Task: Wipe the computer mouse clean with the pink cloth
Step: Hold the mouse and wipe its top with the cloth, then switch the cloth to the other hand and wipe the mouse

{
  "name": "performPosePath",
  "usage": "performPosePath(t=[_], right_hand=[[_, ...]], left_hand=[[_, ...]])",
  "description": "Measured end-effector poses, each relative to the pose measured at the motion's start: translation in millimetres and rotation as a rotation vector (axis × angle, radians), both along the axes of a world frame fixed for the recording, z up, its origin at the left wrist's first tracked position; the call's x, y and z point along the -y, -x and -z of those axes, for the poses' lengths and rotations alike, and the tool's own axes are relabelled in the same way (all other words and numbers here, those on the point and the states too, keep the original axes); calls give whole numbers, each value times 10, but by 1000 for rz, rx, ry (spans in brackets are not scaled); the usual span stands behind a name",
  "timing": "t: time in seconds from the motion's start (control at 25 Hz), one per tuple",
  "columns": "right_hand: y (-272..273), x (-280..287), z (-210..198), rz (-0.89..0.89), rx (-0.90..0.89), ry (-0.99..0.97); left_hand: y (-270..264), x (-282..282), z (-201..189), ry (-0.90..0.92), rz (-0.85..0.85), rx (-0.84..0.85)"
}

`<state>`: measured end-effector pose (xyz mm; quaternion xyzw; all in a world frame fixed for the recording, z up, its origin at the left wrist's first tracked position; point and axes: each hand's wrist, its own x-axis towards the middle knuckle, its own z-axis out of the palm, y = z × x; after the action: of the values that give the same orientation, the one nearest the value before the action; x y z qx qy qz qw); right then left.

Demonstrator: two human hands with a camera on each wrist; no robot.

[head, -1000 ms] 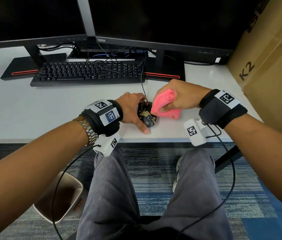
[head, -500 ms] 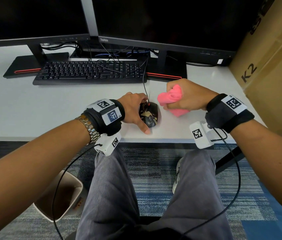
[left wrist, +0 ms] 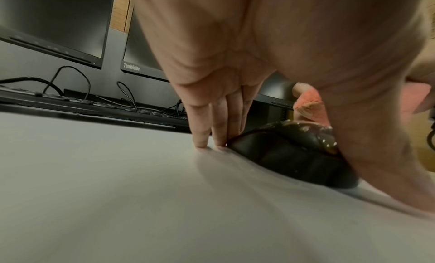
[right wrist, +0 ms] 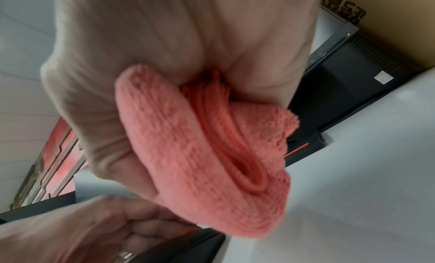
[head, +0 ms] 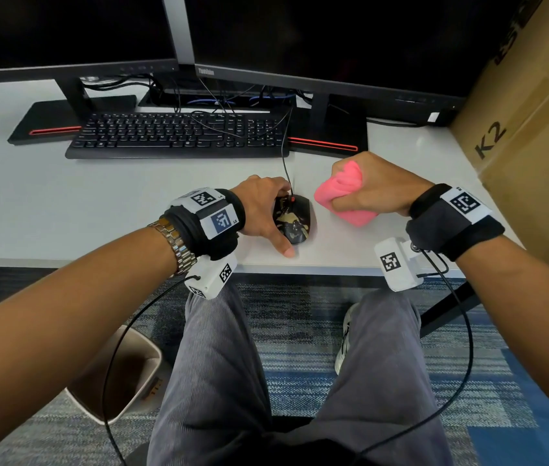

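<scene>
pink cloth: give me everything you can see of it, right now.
The pink cloth is a fluffy, terry-like fabric, bunched into a thick folded wad with a stitched edge showing in the right wrist view. The right hand grips it in a fist, cloth sticking out both ends of the grip. It sits to the right of the mouse, with a gap between them in the head view. Whether its lower end touches the desk cannot be told.

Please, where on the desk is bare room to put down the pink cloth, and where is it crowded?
Bare desk lies left of the left hand, in front of the keyboard. Another bare patch lies between the right hand and the cardboard box. It is crowded around the mouse, its cable and the monitor stands.
</scene>
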<state>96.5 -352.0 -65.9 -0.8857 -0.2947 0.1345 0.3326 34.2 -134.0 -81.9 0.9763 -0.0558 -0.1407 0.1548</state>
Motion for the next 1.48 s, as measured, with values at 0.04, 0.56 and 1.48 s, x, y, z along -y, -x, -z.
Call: performPosePath(t=[0.04, 0.56, 1.48], right_hand=[[4, 0, -2, 1, 12, 4], [19, -55, 78, -28, 163, 13], [79, 115, -70, 13, -98, -690]], left_hand=[[0, 0, 1, -1, -1, 1], [3, 4, -4, 6, -5, -3], [53, 179, -357, 646, -54, 339]])
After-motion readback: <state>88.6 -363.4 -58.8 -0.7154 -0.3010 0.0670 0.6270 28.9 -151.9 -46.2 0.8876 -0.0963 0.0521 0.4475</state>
